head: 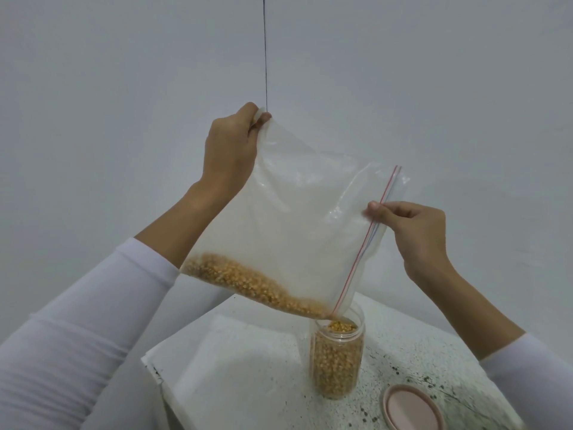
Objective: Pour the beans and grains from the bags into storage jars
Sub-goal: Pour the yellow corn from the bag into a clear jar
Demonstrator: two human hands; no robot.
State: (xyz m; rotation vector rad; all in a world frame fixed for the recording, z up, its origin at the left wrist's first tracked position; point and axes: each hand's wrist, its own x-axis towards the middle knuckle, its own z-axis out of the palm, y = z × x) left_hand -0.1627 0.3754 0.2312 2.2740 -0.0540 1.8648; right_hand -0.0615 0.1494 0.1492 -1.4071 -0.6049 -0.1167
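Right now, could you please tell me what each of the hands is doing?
Left hand: pinches the raised bottom corner of the zip bag.
Right hand: pinches the bag's zip edge.

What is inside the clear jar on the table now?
The jar holds yellow kernels almost to its neck. The bag corner covers part of its mouth, so the far rim is hidden.

The pink lid (412, 409) was cut off by the bottom edge, so its near rim did not show. The speckled table (403, 352) ran out of view at the bottom and right. The left hand (231, 147) hid its fingertips behind the bag (297, 218) corner. The bag's lower corner covered part of the jar (338, 364) mouth. Both white sleeves (77, 336) ran off the picture's edges.
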